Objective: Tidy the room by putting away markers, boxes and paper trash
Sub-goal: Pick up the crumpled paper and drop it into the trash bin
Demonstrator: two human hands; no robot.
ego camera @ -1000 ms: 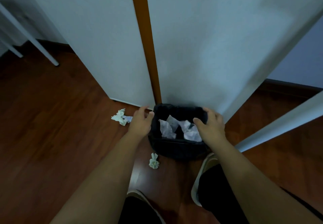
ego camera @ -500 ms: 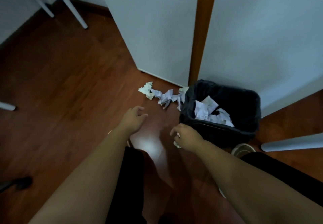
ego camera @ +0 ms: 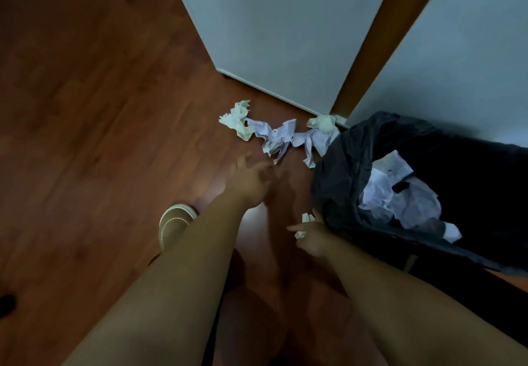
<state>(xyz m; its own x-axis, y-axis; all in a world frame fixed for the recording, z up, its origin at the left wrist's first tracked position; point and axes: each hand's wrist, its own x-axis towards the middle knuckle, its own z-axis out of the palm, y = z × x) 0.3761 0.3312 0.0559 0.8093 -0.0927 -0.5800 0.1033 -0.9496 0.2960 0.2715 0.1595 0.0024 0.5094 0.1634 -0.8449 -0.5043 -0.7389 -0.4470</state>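
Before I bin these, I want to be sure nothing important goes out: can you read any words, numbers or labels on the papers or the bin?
No text can be read.
Crumpled papers on the floor: faint reddish marks, too blurred to read.
Paper in the bin: one small red spot, no legible writing.
Black bin liner: no label visible.
Scrap in the right hand: too small to tell.

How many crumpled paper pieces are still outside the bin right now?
5: a greenish wad, two white sheets beside it, a cream ball by the door frame, and a wad at the right hand. Overlaps may hide more.
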